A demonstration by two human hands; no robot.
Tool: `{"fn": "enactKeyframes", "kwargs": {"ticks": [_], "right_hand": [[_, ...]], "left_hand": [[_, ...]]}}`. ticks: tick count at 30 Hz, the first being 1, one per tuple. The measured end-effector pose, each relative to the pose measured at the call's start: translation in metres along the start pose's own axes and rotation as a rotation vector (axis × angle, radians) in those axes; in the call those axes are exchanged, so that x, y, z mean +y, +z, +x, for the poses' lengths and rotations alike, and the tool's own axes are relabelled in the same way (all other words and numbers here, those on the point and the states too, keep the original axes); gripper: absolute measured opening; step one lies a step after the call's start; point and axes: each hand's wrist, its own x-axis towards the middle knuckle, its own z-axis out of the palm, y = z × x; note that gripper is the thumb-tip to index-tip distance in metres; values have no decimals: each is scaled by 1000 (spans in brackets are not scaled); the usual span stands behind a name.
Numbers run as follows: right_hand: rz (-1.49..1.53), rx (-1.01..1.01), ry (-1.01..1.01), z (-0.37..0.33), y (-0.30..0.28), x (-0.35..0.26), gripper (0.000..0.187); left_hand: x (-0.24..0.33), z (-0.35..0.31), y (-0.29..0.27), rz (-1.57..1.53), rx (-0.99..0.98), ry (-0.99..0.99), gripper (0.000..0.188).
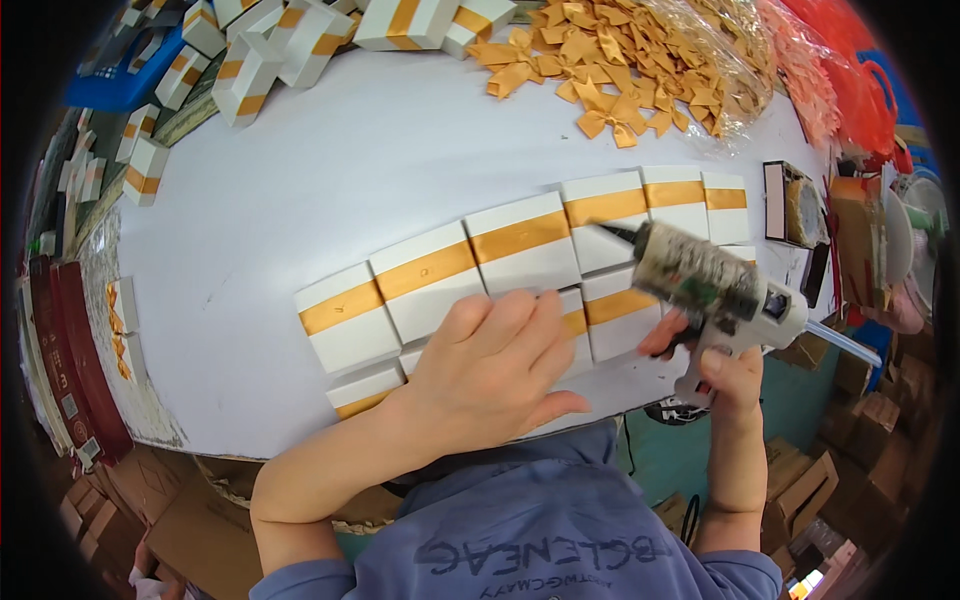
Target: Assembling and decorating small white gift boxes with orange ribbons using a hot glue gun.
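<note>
White boxes [430, 310] with gold ribbon bands stand in two rows across the table. Small clear blobs show on the bands of several boxes in the far row. My left hand [500, 365] lies over the near row, fingers bent down and thumb apart; its fingertips are partly hidden, and I see nothing held in it. On the right, my right hand [730, 378] grips a glue gun [700, 275] by its handle. The gun's dark nozzle points left, above a ribboned box in the far row. A clear glue stick [845, 343] sticks out of its back end.
Gold bows [640, 70] lie heaped at the far side, beside clear plastic and a red bag [865, 95]. More ribboned boxes [290, 50] are piled far left near a blue crate [115, 85]. A small black-edged box [795, 205] stands at right. Cardboard boxes [195, 510] sit below.
</note>
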Motion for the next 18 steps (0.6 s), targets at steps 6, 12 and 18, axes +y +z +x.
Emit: {"fn": "enactKeyframes", "kwargs": {"ticks": [6,12,18], "right_hand": [[-116,209,-14,4,-18,13,22],[-27,144,1,-2,-28,-5,27],[-203,353,42,-1,-59,2,25]], "left_hand": [[4,31,17,86,-77,52,58],[5,49,13,13,-129,78,59],[13,85,44,-29,-78,141,58]]}}
